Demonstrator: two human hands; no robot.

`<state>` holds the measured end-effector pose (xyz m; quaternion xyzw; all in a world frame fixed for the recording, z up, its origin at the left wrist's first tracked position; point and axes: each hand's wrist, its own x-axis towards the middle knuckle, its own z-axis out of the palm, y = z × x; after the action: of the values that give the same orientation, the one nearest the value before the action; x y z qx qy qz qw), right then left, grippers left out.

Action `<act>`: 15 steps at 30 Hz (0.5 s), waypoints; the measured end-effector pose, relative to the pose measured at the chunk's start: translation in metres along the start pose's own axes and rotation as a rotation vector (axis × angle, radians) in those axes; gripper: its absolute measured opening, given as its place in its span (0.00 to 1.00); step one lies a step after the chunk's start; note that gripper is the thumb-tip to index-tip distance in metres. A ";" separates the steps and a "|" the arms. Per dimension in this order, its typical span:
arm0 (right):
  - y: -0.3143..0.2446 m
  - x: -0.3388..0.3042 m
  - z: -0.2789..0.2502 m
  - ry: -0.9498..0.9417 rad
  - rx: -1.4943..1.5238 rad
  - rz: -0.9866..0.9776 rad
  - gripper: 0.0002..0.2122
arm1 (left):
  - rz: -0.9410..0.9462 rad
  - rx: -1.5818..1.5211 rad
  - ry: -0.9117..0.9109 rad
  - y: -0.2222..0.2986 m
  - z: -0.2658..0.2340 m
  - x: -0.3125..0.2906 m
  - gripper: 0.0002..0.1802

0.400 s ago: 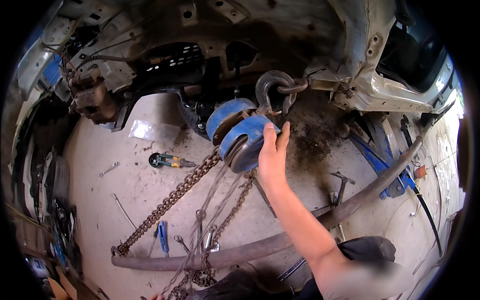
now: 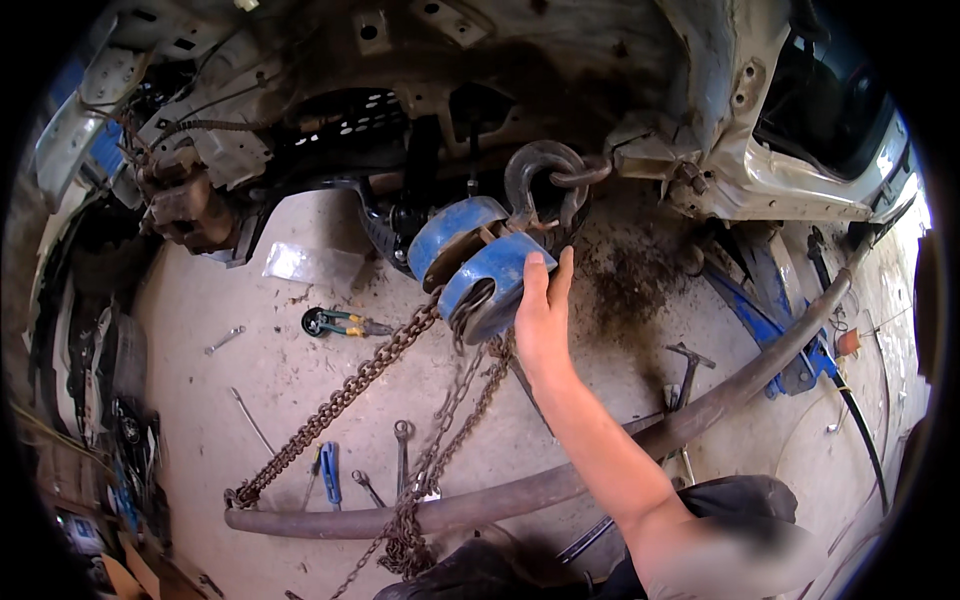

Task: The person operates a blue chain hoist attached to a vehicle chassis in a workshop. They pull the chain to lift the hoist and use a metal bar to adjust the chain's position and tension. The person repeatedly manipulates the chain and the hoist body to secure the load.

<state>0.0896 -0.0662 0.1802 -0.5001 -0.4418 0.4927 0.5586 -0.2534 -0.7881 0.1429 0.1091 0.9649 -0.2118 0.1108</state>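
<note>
Head view: right hand (image 2: 545, 318) half-curled against blue chain hoist (image 2: 497, 268) at its upper left, grip unclear. Hook (image 2: 519, 188) just above the hand; rusty chain (image 2: 354, 384) slopes away lower left. Left hand out of sight, state can't be told.

The floor (image 2: 300, 390) is pale, grey and soiled, with a dark patch of loose dirt (image 2: 640, 290) right of centre. Directly on it: a clear plastic bag (image 2: 315, 262); just nearer, snips (image 2: 350, 324) with green and yellow handles; to their left, a small wrench (image 2: 224, 340) and a thin rod (image 2: 252, 420). Nearer still lie a blue-handled tool (image 2: 331, 474) and two further wrenches (image 2: 402, 455). A hammer-like tool (image 2: 687, 380) lies at right. A heap of chain (image 2: 405, 552) sits at the near edge.
</note>
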 end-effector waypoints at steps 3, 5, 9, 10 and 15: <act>-0.001 0.004 -0.008 0.026 -0.079 -0.019 0.39 | 0.645 -0.563 0.198 0.221 -0.062 -0.023 0.16; -0.001 0.003 -0.010 0.024 -0.060 -0.023 0.39 | 1.140 -0.712 0.222 0.372 -0.122 -0.086 0.17; -0.003 -0.003 -0.008 -0.041 0.020 0.001 0.39 | 1.476 -0.893 0.176 0.553 -0.184 -0.171 0.35; -0.003 -0.006 -0.007 -0.058 0.023 0.001 0.38 | 1.412 -0.901 0.347 0.590 -0.192 -0.169 0.34; -0.005 -0.011 -0.011 -0.050 -0.055 -0.006 0.34 | 1.082 -1.051 -0.412 0.643 -0.177 -0.127 0.22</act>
<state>0.0998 -0.0788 0.1835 -0.5016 -0.4703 0.4909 0.5350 0.0032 -0.1622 0.0856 0.4558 0.7113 0.3406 0.4128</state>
